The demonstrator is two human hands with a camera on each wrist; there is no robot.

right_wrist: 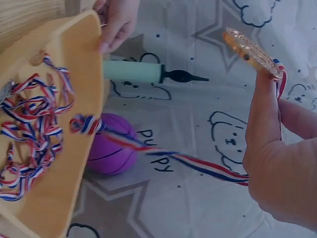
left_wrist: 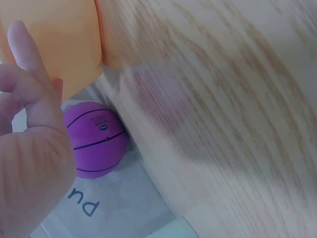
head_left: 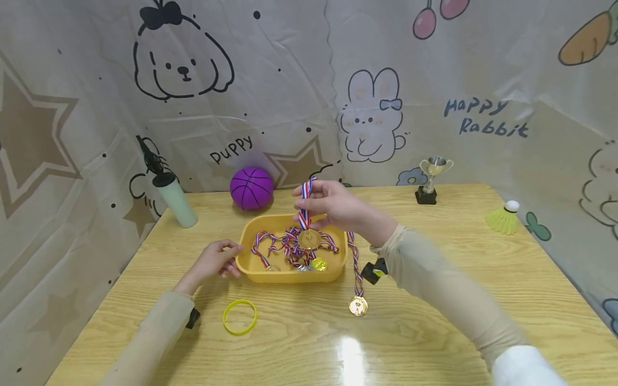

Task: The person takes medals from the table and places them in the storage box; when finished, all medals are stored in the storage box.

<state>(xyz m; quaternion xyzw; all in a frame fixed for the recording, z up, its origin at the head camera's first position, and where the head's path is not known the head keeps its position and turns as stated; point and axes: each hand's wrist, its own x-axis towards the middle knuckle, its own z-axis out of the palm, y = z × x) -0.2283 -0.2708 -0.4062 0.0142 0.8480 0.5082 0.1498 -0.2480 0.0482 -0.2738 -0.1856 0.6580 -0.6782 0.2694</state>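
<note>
In the head view my right hand (head_left: 333, 206) pinches the red, white and blue ribbon (head_left: 306, 195) of a gold medal (head_left: 309, 239). The medal hangs just below the fingers, above the basket; in the right wrist view part of the ribbon (right_wrist: 198, 169) trails toward it. At the left end of the yellow basket (head_left: 289, 276), my left hand (head_left: 214, 262) grips the rim, some fingers lying along the outer wall (left_wrist: 59, 29). Inside lie tangled ribbons (right_wrist: 34, 119), a yellow-gold medal (head_left: 319, 264) and a silver medal (head_left: 305, 268). Another gold medal (head_left: 358, 306) lies on the table right of the basket, ribbon stretched behind it.
A yellow wristband (head_left: 240, 317) lies in front of the basket. Behind stand a purple ball (head_left: 251, 188) and a pale green pump (head_left: 176, 201). A small trophy (head_left: 433, 179) and a shuttlecock (head_left: 504, 217) are at the right. Printed cloth (head_left: 289, 69) backs the wooden table (head_left: 434, 321).
</note>
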